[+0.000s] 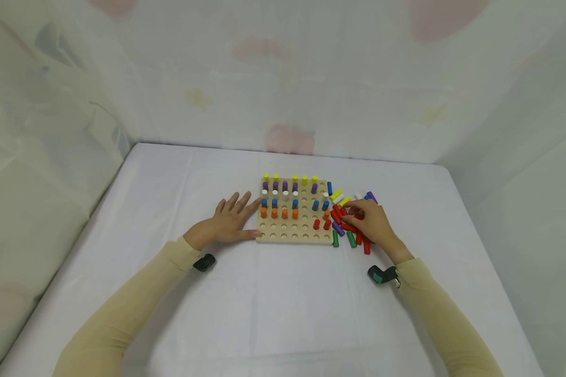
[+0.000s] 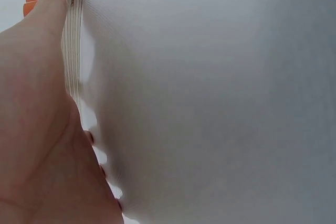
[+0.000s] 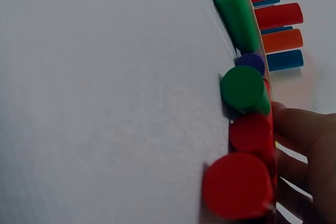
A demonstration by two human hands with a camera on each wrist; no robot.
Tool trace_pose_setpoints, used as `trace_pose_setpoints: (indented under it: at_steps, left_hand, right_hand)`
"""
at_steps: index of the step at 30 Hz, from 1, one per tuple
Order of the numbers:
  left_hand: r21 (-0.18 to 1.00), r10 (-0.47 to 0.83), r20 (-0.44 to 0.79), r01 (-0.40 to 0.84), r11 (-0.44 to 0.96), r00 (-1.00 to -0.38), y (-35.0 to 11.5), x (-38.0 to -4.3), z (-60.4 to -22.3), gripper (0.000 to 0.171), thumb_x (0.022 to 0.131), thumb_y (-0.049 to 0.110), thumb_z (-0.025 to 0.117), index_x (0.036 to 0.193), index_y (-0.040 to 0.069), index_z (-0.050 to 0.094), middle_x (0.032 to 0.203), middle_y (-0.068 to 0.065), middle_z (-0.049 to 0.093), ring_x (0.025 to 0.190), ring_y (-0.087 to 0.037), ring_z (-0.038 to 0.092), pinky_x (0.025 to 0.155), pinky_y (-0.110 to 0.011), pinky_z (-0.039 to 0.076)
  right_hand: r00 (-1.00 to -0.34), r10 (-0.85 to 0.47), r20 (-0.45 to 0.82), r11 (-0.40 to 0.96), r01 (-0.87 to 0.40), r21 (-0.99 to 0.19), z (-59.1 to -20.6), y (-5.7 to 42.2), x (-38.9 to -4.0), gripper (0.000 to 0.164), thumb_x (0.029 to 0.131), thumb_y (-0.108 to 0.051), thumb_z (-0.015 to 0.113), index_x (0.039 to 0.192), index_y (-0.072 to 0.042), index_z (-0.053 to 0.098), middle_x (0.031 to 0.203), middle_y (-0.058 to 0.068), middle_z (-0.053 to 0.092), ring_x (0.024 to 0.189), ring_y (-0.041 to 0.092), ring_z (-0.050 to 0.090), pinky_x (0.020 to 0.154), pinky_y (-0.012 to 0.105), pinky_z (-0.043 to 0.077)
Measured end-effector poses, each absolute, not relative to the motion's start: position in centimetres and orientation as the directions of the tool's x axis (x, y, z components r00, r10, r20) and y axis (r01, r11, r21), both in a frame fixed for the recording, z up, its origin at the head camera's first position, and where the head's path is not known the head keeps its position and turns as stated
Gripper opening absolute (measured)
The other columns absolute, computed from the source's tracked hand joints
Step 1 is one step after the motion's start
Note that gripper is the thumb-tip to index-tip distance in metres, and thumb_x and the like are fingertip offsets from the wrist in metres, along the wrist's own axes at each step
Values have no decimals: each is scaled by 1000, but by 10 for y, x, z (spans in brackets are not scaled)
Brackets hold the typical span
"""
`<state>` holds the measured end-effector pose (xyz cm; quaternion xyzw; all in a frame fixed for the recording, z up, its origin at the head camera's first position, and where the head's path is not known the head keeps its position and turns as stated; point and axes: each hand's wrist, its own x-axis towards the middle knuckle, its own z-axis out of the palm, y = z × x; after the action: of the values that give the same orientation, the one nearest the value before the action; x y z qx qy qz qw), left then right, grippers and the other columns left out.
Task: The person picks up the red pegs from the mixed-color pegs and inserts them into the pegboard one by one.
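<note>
A wooden pegboard (image 1: pixel 283 236) lies on the table, with yellow, purple, white, blue, orange and red pegs standing in its holes. My left hand (image 1: pixel 228 220) is spread flat at the board's left side; its thumb and index finger touch the edge. In the left wrist view its thumb (image 2: pixel 50 14) lies against the board's corner. My right hand (image 1: pixel 370 222) is over the loose peg pile at the board's right, thumb and index finger apart around red pegs (image 1: pixel 338 213). No peg visibly rests between its fingertips. Its palm side is hidden in the head view.
Green pegs (image 1: pixel 351 239), a purple peg (image 1: pixel 338 229) and white and yellow pegs (image 1: pixel 336 194) lie loose beside the board's right edge. A blue peg (image 1: pixel 329 188) leans by its upper right corner. White cloth walls with faint prints surround the table (image 1: pixel 283 303).
</note>
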<state>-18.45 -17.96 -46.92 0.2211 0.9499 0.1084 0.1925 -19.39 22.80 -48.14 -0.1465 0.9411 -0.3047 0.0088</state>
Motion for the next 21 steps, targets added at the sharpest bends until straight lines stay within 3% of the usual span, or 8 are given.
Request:
trace_pose_setpoints:
  at_steps: [8, 21]
  left_hand:
    - [277, 456, -322, 378, 884, -830, -183, -189, -481, 98, 89, 76, 44, 160, 28, -3, 168, -14, -10, 154, -45, -11, 119, -70, -3]
    - [282, 460, -322, 380, 881, -827, -180, -184, -469, 96, 91, 72, 46, 161, 26, -1, 168, -17, -7, 153, -46, -9, 119, -69, -1]
  right_hand:
    - [-953, -296, 62, 781, -279, -559, -483, 227, -197, 40, 89, -27, 75, 124, -10, 65, 104, 9, 68, 100, 25, 54, 88, 42, 51]
    - [-951, -305, 56, 789, -285, -545, -484, 227, -198, 41, 88, -28, 76, 124, -11, 66, 100, 8, 66, 96, 23, 52, 82, 34, 47]
